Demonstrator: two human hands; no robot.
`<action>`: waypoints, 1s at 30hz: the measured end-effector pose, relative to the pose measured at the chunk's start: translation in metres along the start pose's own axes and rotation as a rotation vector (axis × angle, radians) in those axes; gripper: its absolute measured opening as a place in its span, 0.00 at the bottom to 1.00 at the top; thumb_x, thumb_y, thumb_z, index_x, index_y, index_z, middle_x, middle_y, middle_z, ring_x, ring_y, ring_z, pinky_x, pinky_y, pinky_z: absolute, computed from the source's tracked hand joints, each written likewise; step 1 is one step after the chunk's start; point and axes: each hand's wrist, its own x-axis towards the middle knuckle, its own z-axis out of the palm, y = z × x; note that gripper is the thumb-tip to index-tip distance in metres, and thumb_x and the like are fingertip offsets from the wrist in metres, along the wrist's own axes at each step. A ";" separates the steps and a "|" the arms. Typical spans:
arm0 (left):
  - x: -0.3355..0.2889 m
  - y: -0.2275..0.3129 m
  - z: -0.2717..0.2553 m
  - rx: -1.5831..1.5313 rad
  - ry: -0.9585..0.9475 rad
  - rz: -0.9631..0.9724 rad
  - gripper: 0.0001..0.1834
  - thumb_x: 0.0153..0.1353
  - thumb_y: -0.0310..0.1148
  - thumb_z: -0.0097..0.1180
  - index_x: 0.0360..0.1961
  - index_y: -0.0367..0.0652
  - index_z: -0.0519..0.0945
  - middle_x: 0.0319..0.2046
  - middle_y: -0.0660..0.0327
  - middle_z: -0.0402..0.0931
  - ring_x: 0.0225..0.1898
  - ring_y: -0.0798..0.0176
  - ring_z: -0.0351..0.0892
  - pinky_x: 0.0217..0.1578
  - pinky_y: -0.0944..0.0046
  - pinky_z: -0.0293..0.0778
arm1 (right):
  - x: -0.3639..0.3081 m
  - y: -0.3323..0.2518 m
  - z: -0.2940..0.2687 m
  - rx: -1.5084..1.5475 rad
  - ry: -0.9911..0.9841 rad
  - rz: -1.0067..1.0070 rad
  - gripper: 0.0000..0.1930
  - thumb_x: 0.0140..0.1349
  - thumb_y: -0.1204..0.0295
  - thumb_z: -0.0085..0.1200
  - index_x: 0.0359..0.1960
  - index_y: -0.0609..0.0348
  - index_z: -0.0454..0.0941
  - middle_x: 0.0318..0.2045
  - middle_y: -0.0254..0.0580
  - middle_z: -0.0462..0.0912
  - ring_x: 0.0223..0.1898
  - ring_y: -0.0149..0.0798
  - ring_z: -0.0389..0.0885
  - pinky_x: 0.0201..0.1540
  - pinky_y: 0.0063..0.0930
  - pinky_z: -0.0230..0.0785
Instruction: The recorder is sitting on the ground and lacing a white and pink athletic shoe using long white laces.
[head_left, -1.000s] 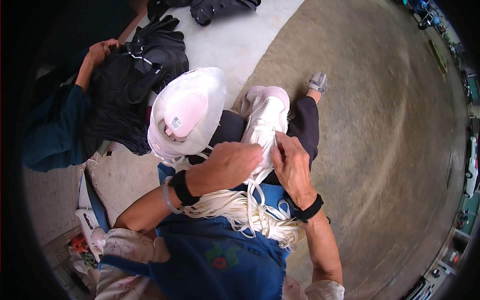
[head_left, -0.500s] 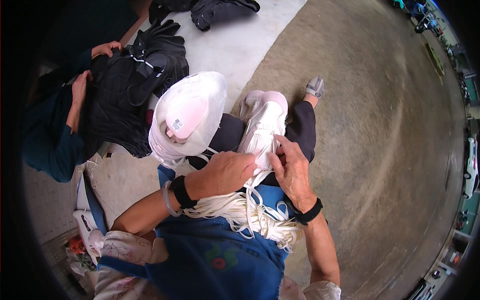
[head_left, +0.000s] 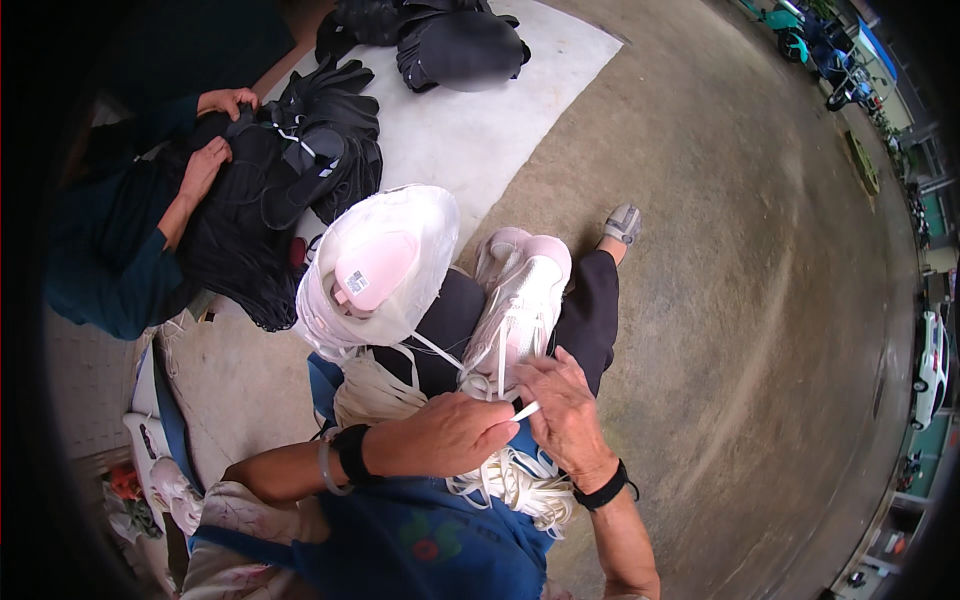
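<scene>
Past the lap's [head_left: 455, 308] right edge, a hand could pass over the floor [head_left: 730, 300]; the pink-and-white shoe [head_left: 518, 295] blocks the lap's middle, the pale bundle [head_left: 425, 270] its left edge, a white lace [head_left: 436, 349] between.

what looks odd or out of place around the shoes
Nothing looks spilled or plainly damaged. Only the cream laces on the blue apron look untidy: their strands loop loosely in different directions, below the pale pink-and-white shoes.
</scene>
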 end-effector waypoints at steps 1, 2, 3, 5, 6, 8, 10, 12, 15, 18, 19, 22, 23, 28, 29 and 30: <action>-0.004 0.000 -0.004 -0.052 -0.026 -0.043 0.13 0.67 0.32 0.55 0.26 0.38 0.71 0.20 0.53 0.74 0.22 0.50 0.77 0.23 0.57 0.69 | -0.003 -0.001 -0.005 0.100 0.015 0.042 0.13 0.59 0.77 0.56 0.47 0.63 0.80 0.42 0.47 0.83 0.50 0.51 0.81 0.64 0.48 0.66; -0.008 0.000 -0.009 -0.080 -0.071 -0.097 0.13 0.67 0.32 0.54 0.25 0.38 0.72 0.20 0.55 0.74 0.21 0.54 0.78 0.23 0.59 0.69 | -0.006 -0.003 -0.011 0.203 0.024 0.105 0.11 0.62 0.77 0.54 0.46 0.64 0.81 0.40 0.47 0.84 0.47 0.52 0.82 0.62 0.48 0.68; -0.013 0.001 -0.014 -0.219 -0.062 -0.148 0.13 0.68 0.33 0.53 0.26 0.38 0.73 0.19 0.55 0.74 0.21 0.58 0.77 0.24 0.60 0.70 | -0.010 -0.007 -0.016 0.274 0.072 0.259 0.12 0.70 0.69 0.51 0.43 0.64 0.82 0.29 0.41 0.83 0.26 0.33 0.83 0.37 0.31 0.77; -0.024 0.004 -0.027 -0.451 -0.078 -0.272 0.15 0.70 0.36 0.51 0.28 0.37 0.75 0.17 0.57 0.72 0.21 0.65 0.77 0.25 0.63 0.71 | -0.017 -0.010 -0.036 0.477 0.156 0.466 0.14 0.73 0.66 0.49 0.42 0.66 0.81 0.21 0.31 0.76 0.19 0.22 0.72 0.25 0.20 0.68; -0.031 0.006 -0.035 -0.530 -0.098 -0.352 0.15 0.70 0.36 0.50 0.29 0.38 0.76 0.18 0.59 0.73 0.22 0.68 0.76 0.25 0.65 0.71 | -0.020 -0.010 -0.046 0.520 0.209 0.507 0.15 0.73 0.66 0.49 0.41 0.67 0.81 0.19 0.28 0.73 0.17 0.21 0.69 0.25 0.19 0.67; -0.045 0.011 -0.053 -0.657 -0.151 -0.542 0.15 0.71 0.37 0.49 0.31 0.39 0.78 0.19 0.64 0.74 0.24 0.75 0.73 0.25 0.69 0.70 | -0.021 -0.010 -0.063 0.733 0.414 0.594 0.17 0.73 0.64 0.49 0.38 0.68 0.81 0.17 0.28 0.71 0.16 0.20 0.63 0.23 0.18 0.63; -0.054 0.016 -0.067 -0.664 -0.196 -0.532 0.16 0.72 0.37 0.47 0.30 0.39 0.78 0.21 0.65 0.75 0.24 0.75 0.73 0.26 0.70 0.70 | -0.020 -0.015 -0.072 0.737 0.394 0.591 0.18 0.73 0.62 0.48 0.36 0.67 0.81 0.18 0.28 0.72 0.18 0.20 0.64 0.23 0.18 0.60; -0.061 0.022 -0.075 -0.644 -0.292 -0.478 0.16 0.72 0.37 0.46 0.30 0.40 0.78 0.22 0.66 0.76 0.24 0.75 0.73 0.26 0.71 0.70 | -0.018 -0.025 -0.072 0.734 0.325 0.587 0.18 0.72 0.61 0.48 0.38 0.65 0.83 0.20 0.27 0.74 0.21 0.20 0.66 0.25 0.17 0.59; -0.062 0.026 -0.075 -0.670 -0.463 -0.336 0.17 0.73 0.38 0.44 0.31 0.41 0.79 0.23 0.64 0.76 0.23 0.75 0.74 0.28 0.71 0.71 | -0.014 -0.053 -0.055 0.831 0.109 0.453 0.19 0.73 0.60 0.46 0.36 0.63 0.83 0.23 0.30 0.78 0.21 0.23 0.69 0.25 0.20 0.61; -0.049 0.015 -0.067 -0.500 -0.283 -0.340 0.20 0.74 0.42 0.42 0.32 0.40 0.80 0.26 0.64 0.77 0.24 0.73 0.76 0.28 0.71 0.72 | -0.006 -0.080 -0.030 0.777 -0.145 0.245 0.17 0.72 0.62 0.46 0.33 0.62 0.81 0.28 0.42 0.84 0.22 0.33 0.78 0.27 0.26 0.68; -0.045 0.009 -0.068 -0.444 -0.197 -0.374 0.23 0.75 0.46 0.40 0.34 0.40 0.80 0.30 0.64 0.78 0.23 0.72 0.76 0.28 0.70 0.72 | -0.002 -0.089 -0.020 0.778 -0.142 0.166 0.14 0.71 0.65 0.47 0.35 0.62 0.81 0.28 0.46 0.83 0.24 0.42 0.81 0.29 0.30 0.72; -0.037 -0.003 -0.063 -0.561 -0.121 -0.600 0.23 0.74 0.48 0.41 0.34 0.40 0.80 0.31 0.65 0.78 0.24 0.72 0.76 0.27 0.70 0.73 | 0.005 -0.101 -0.006 0.763 -0.301 0.089 0.07 0.69 0.71 0.50 0.40 0.62 0.77 0.25 0.47 0.81 0.26 0.52 0.82 0.32 0.38 0.74; -0.035 -0.006 -0.062 -0.570 -0.114 -0.542 0.22 0.73 0.47 0.44 0.35 0.40 0.80 0.31 0.65 0.78 0.27 0.72 0.76 0.27 0.70 0.73 | 0.007 -0.103 -0.002 0.772 -0.293 0.068 0.07 0.69 0.71 0.50 0.40 0.62 0.77 0.25 0.47 0.81 0.27 0.52 0.82 0.32 0.38 0.74; -0.026 -0.003 -0.057 -0.552 -0.067 -0.512 0.18 0.73 0.40 0.47 0.36 0.36 0.81 0.32 0.64 0.79 0.32 0.73 0.76 0.34 0.70 0.75 | 0.007 -0.108 0.002 0.824 -0.339 0.047 0.07 0.69 0.70 0.51 0.41 0.61 0.76 0.25 0.48 0.80 0.28 0.53 0.83 0.32 0.40 0.73; -0.025 0.000 -0.058 -0.527 -0.045 -0.505 0.17 0.73 0.38 0.47 0.37 0.36 0.81 0.32 0.64 0.79 0.33 0.73 0.76 0.36 0.70 0.76 | 0.006 -0.111 0.001 0.866 -0.389 0.070 0.07 0.69 0.70 0.51 0.41 0.60 0.76 0.25 0.48 0.81 0.27 0.53 0.83 0.32 0.41 0.73; -0.025 0.004 -0.060 -0.557 -0.020 -0.476 0.17 0.74 0.37 0.46 0.37 0.36 0.81 0.32 0.63 0.80 0.34 0.72 0.77 0.38 0.69 0.76 | 0.005 -0.115 0.000 0.900 -0.445 0.100 0.07 0.68 0.69 0.52 0.41 0.60 0.76 0.26 0.48 0.81 0.27 0.54 0.82 0.31 0.41 0.73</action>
